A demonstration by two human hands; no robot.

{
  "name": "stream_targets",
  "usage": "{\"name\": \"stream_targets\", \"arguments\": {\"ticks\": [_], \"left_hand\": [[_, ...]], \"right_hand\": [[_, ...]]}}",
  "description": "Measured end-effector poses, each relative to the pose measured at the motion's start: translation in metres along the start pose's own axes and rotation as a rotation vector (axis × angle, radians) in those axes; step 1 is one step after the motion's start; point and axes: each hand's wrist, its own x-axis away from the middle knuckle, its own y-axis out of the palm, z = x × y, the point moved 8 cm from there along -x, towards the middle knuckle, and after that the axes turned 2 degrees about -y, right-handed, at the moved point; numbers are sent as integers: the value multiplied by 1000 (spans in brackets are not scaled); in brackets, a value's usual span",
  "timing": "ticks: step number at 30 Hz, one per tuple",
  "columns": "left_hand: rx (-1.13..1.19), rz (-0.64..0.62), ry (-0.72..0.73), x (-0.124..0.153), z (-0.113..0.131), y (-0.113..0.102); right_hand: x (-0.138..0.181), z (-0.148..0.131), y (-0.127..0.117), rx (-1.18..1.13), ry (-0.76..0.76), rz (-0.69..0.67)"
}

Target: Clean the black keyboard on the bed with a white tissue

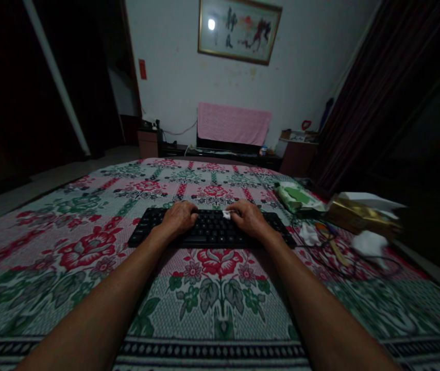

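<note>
A black keyboard [210, 228] lies flat on the flowered bedspread [88, 242]. My left hand [178, 217] rests on its left half with the fingers curled down, gripping the keyboard's far edge. My right hand [248, 217] sits on the right half with its fingers closed on a small white wipe [226, 214], which is pressed against the keys. Both forearms stretch out from the bottom of the view.
To the right lie a green-and-white packet [296, 198], a gold box [362, 217], a white wad [369, 242] and a tangle of cable [334, 252]. A low cabinet with a pink cloth [233, 123] stands against the far wall.
</note>
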Motion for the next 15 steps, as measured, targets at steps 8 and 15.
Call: {"name": "stream_targets", "arguments": {"ticks": [8, 15], "left_hand": [[3, 3, -2, -1, -1, 2], [33, 13, -6, 0, 0, 0]], "right_hand": [[0, -11, 3, 41, -20, -38], [-1, -26, 3, -6, -66, 25]]}}
